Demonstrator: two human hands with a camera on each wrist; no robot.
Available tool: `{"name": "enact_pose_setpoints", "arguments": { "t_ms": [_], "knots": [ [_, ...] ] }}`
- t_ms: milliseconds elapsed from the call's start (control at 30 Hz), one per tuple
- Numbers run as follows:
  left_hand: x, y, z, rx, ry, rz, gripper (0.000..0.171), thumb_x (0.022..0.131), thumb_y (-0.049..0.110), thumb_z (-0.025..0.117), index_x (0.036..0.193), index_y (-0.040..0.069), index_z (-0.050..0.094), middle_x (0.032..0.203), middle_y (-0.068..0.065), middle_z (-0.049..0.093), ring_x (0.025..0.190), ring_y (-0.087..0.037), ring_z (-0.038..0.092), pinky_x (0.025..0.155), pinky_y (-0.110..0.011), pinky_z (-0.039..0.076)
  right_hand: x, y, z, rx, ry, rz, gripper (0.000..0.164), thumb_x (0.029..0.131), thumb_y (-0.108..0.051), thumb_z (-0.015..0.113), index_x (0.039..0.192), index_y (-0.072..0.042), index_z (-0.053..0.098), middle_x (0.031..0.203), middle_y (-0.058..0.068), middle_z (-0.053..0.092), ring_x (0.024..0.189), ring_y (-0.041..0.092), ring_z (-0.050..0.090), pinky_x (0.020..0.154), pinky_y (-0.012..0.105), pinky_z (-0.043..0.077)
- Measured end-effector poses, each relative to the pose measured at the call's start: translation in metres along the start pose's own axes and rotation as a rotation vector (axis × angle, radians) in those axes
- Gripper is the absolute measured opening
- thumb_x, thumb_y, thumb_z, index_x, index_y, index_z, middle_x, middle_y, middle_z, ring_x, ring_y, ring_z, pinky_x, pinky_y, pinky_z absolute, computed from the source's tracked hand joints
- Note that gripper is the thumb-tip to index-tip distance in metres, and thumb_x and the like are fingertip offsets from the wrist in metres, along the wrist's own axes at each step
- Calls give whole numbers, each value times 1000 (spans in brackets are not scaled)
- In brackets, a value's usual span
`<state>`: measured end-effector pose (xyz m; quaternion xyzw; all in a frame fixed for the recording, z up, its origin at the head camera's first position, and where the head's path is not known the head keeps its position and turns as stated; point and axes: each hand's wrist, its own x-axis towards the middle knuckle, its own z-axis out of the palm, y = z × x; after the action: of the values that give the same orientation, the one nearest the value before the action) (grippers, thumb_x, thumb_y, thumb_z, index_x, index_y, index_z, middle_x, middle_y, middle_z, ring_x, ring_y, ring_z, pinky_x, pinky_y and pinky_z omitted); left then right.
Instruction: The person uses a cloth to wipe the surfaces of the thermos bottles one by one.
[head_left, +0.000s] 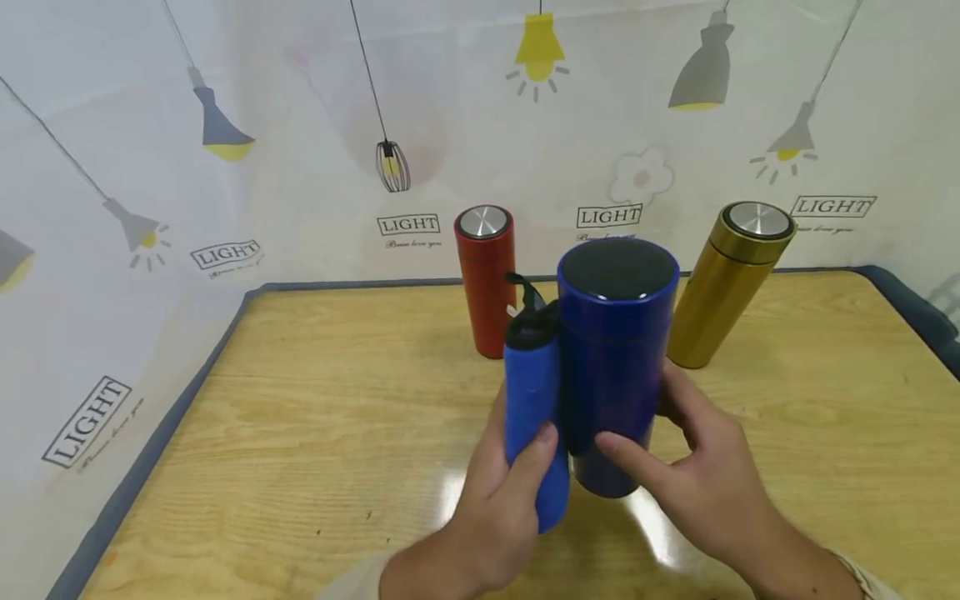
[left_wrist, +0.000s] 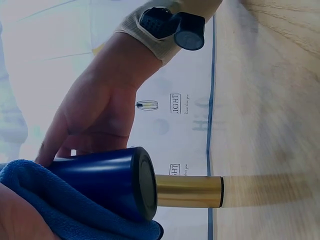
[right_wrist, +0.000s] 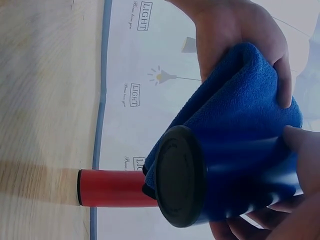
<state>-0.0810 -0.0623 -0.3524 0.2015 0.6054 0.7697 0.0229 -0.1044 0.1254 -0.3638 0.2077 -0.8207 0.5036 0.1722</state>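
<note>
A dark blue thermos [head_left: 618, 367] with a glossy black top is held upright off the table. My right hand [head_left: 708, 479] grips its lower right side, thumb in front and fingers behind. On the left, my left hand [head_left: 498, 500] holds a folded blue cloth [head_left: 532, 408] with a black edge and strap, thumb across its front. The cloth [right_wrist: 245, 95] lies against the thermos's side, as the right wrist view shows. There the thermos's dark base [right_wrist: 180, 175] also shows. In the left wrist view the thermos [left_wrist: 100, 172] partly covers the right hand's fingers.
Behind, a red thermos [head_left: 487, 275] and a gold thermos [head_left: 723, 292], both with silver lids, stand on the wooden table [head_left: 337, 417]. A pale sheet printed with lamps [head_left: 480, 100] hangs along the back and left, with a dark blue border at the table's edge.
</note>
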Motion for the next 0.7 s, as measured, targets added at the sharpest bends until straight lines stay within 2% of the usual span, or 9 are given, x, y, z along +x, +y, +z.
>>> {"name": "enact_pose_setpoints", "arguments": {
  "t_ms": [200, 367, 467, 700],
  "knots": [
    [0, -3, 2, 22, -8, 73, 56, 103, 5, 34, 157, 15, 21, 156, -10, 38, 142, -26, 41, 117, -35, 36, -1, -1, 1, -64, -45, -3, 76, 79, -8, 83, 146, -19, 49, 124, 6, 69, 107, 3, 63, 93, 6, 42],
    [2, -2, 4, 26, -29, 115, 53, 104, 5, 33, 155, 13, 22, 152, -14, 41, 138, -30, 45, 115, -39, 40, -3, -5, -2, -90, -129, -17, 81, 83, -9, 78, 152, -22, 38, 135, 2, 62, 115, 14, 63, 98, 9, 41],
    [0, -3, 3, 22, -26, 91, 52, 104, 7, 32, 155, 12, 22, 151, -15, 42, 137, -31, 46, 113, -39, 41, -5, -6, -3, -97, -157, -5, 82, 85, -8, 74, 154, -24, 34, 138, 1, 60, 118, 18, 62, 98, 10, 42],
    [-1, -1, -3, 17, 19, -20, 51, 105, 15, 32, 156, 15, 21, 152, -14, 42, 136, -32, 46, 113, -43, 39, -4, -6, 1, -57, -131, -31, 82, 83, -7, 77, 153, -24, 38, 135, 0, 63, 114, 11, 63, 96, 11, 45]
  ]
}}
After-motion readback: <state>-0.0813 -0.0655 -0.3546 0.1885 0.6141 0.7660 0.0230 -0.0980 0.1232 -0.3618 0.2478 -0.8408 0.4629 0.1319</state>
